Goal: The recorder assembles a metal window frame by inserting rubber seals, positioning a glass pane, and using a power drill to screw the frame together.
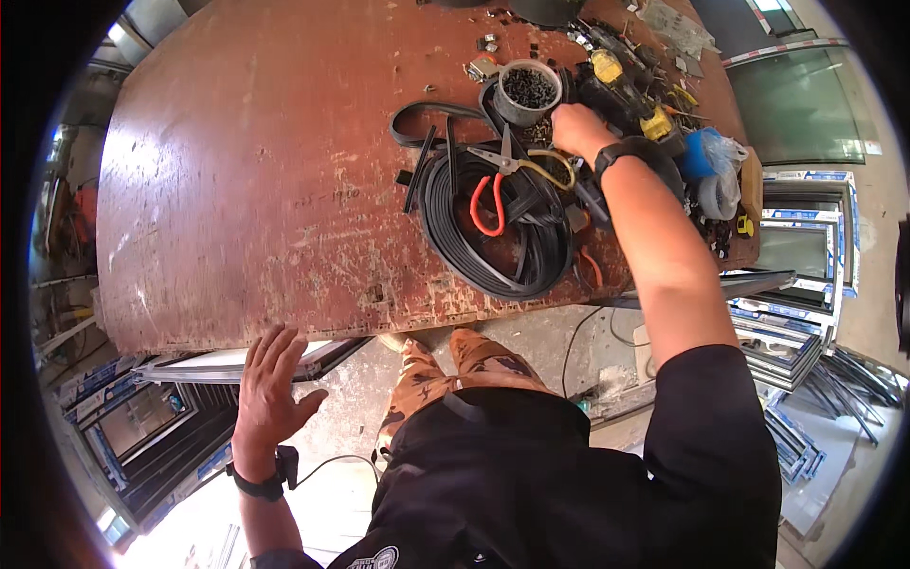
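My right hand (580,130) reaches over the table beside a grey tub (513,111) of small dark screws. Its fingers are curled, and whatever they hold is hidden. Just below it on the table lie opened scissors (506,163), with one red and one yellow handle. They rest across a coil of black rubber strip (445,237), near the table's front edge. My left hand (270,384) hangs in front of the table edge, fingers stretched out and holding nothing.
Yellow-and-black power tools (621,83) crowd the reddish wooden table (237,171) to the right, beside a blue-and-clear plastic bag (711,156). Window frames stand below at left (142,427) and right (787,332). A glass pane (796,104) is at far right.
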